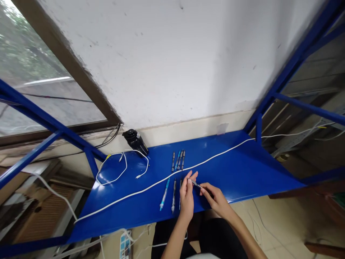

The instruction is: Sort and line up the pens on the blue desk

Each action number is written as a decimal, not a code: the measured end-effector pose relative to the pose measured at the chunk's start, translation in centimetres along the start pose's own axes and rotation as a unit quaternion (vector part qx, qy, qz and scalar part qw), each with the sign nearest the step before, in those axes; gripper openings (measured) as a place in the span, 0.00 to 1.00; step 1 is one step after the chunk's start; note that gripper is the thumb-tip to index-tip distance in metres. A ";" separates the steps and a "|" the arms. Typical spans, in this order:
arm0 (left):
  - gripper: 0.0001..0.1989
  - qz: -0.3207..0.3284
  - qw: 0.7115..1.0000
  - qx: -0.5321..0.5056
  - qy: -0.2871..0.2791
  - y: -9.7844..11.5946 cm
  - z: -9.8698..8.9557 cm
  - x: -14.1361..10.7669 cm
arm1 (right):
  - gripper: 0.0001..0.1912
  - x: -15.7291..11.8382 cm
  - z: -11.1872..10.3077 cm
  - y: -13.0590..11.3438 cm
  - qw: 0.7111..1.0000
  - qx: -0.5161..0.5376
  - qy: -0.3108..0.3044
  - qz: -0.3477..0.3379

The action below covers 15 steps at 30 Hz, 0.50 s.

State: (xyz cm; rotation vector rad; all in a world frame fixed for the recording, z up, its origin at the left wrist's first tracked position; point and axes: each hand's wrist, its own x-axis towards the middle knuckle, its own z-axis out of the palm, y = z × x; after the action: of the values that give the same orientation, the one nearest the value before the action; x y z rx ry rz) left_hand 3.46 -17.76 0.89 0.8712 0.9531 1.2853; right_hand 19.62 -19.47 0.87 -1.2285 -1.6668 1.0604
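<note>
A slim dark pen (196,185) is held above the blue table between my two hands. My left hand (187,198) pinches its upper left end between thumb and fingers, palm turned partly up. At the lower right end, the fingertips of my right hand (217,201) are closed on it. Left of my left hand lie a light blue pen (164,194) and a dark clear-barrelled pen (174,196), side by side. Another pen is mostly hidden behind that hand. Farther back, several short pens or pen parts (173,161) lie in a row, dark and light blue.
A white cable (147,188) runs across the blue table (129,212), between the two pen rows. A black bottle (135,141) stands at the back left beside a looped white cable (111,182). Blue frame bars rise at both sides. A power strip (125,245) lies below the front edge.
</note>
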 end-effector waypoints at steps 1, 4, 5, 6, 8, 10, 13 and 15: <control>0.25 0.001 1.000 0.001 0.010 0.0 -0.2 0.1 | 0.16 0.0 0.1 0.1 1.000 -0.009 0.002 -0.009; 0.20 0.017 0.999 0.019 0.036 0.0 -0.4 0.2 | 0.14 0.0 0.5 0.4 0.999 -0.028 0.018 -0.027; 0.19 0.020 0.999 0.016 0.045 0.0 -0.3 0.2 | 0.13 -0.1 0.6 0.5 0.999 -0.034 0.025 -0.034; 0.18 0.017 0.998 0.006 0.056 0.0 -0.2 0.2 | 0.13 -0.1 0.6 0.7 0.998 -0.040 0.031 -0.041; 0.17 0.004 0.996 -0.013 0.083 -0.1 0.0 0.2 | 0.12 -0.3 0.7 1.1 0.996 -0.052 0.041 -0.055; 0.17 0.000 0.995 -0.010 0.096 -0.1 0.1 0.3 | 0.12 -0.5 0.8 1.4 0.995 -0.068 0.042 -0.067; 0.17 0.011 0.999 0.012 0.041 0.6 -0.2 0.4 | 0.15 -0.5 0.8 1.7 0.990 -0.105 0.051 -0.076; 0.19 0.022 0.999 0.029 -0.025 1.1 -0.5 0.3 | 0.17 -0.3 0.8 1.6 0.987 -0.129 0.062 -0.078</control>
State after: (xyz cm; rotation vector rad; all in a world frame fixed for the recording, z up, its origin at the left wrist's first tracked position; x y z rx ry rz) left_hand 2.55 -17.36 1.72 0.9697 0.9395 1.2731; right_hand 19.44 -19.57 -0.96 -1.2735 -1.8093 0.6751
